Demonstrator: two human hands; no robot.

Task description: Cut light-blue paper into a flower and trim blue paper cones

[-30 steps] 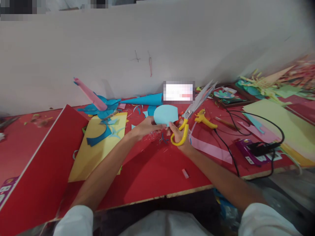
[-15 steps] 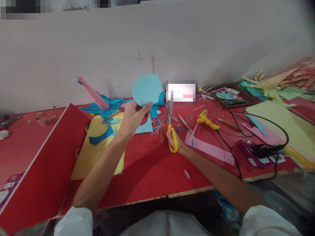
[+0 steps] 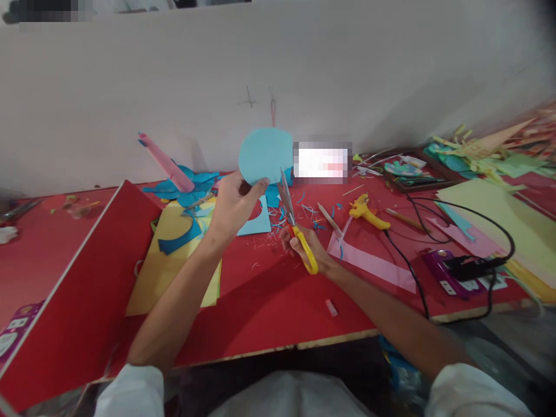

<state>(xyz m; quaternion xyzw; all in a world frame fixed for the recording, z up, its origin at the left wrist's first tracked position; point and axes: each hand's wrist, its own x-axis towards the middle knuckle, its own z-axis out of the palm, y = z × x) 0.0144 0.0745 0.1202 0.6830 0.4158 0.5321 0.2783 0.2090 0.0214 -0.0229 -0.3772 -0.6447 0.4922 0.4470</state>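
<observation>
My left hand [image 3: 237, 200] pinches the lower edge of a round light-blue paper piece [image 3: 266, 155], held up above the table. In my right hand [image 3: 304, 240] are scissors [image 3: 287, 200] with yellow-and-red handles, their blades pointing up by the paper's lower right edge. Whether the blades touch the paper I cannot tell. Below lies a light-blue sheet [image 3: 259, 225] with a curved cut-out, beside thin paper scraps [image 3: 278, 219]. Behind the round piece, a dark-blue paper piece [image 3: 273, 197] is partly hidden.
A yellow glue gun [image 3: 367, 212] with a black cable, a pencil [image 3: 329, 217] and pink paper [image 3: 373, 267] lie to the right. At left stand a red board [image 3: 87, 278] and a pink paper cone [image 3: 167, 164] on blue petals. Yellow sheets [image 3: 150, 278] lie beside the board.
The scissors have tilted leftward and dropped slightly, with the blades now at the paper's lower right. The round paper has turned a little in my left hand and shifted right.
</observation>
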